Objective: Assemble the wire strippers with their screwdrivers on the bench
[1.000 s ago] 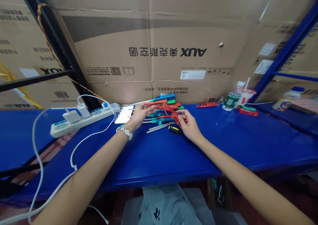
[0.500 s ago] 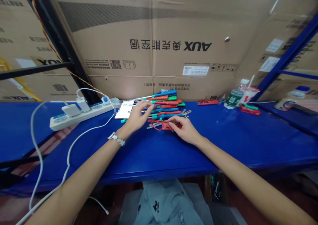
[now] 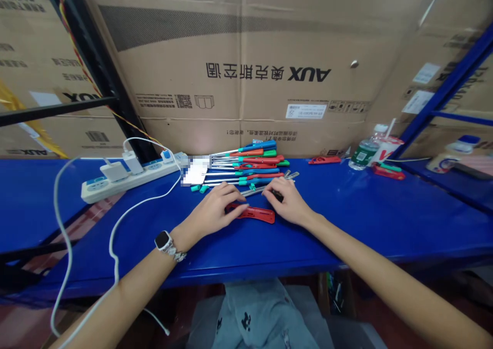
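A carton (image 3: 173, 71) stands along the back edge of the blue table (image 3: 239, 251). A power strip (image 3: 125, 183) lies across the back left corner, and a pile of rods (image 3: 250, 160) with coloured handles is near the middle of the back edge. A bottle (image 3: 360, 156) and a cup (image 3: 388, 143) stand toward the back right corner. In front of the pile, nearer the front edge, the left hand (image 3: 211, 207) has its thumb and fingers closed narrowly about the left end of a red casing (image 3: 262, 214), which lies about midway between the left and right edges. Just right of it, the right hand (image 3: 291, 205) has its fingers curled over a dark thing (image 3: 277, 196); whether it grips it I cannot tell
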Demonstrator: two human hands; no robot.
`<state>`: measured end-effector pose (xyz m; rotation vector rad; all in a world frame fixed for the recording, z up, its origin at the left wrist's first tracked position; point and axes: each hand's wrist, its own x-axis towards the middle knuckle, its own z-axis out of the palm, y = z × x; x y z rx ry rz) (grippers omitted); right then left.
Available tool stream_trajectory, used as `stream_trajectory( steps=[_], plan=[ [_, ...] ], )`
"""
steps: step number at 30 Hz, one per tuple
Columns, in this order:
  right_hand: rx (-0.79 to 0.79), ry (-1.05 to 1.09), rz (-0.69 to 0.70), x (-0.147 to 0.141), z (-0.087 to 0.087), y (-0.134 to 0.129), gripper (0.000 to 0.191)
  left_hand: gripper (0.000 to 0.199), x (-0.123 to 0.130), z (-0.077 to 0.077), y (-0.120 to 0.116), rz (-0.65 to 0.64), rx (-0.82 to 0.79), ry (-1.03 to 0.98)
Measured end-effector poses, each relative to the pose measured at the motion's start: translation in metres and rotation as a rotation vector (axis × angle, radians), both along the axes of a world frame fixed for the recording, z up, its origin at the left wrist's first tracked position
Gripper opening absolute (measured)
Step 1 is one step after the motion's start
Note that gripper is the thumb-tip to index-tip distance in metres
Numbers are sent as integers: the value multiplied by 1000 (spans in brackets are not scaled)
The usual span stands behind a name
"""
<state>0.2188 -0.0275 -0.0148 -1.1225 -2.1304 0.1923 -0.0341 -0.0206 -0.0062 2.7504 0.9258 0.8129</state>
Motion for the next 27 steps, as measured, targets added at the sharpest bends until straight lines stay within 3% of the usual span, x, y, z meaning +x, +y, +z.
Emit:
stream_trajectory(
  steps=[5, 12, 17, 21, 27],
  plan=[
    [-25, -173, -189, 30, 12, 24, 13, 15, 20, 6, 29, 73, 3, 87],
    [-83, -578, -104, 39, 38, 53, 18, 16, 52, 3, 66, 91, 18, 135],
    [-51, -667, -76, 35, 41, 57, 18, 20, 46, -4, 67, 95, 7, 100],
    [-51, -682, -55, 39, 36, 55, 24, 20, 44, 0, 63, 99, -27, 88],
    [-45, -473, -106, 56, 25, 47, 28, 14, 47, 4, 53, 23, -20, 165]
  ],
)
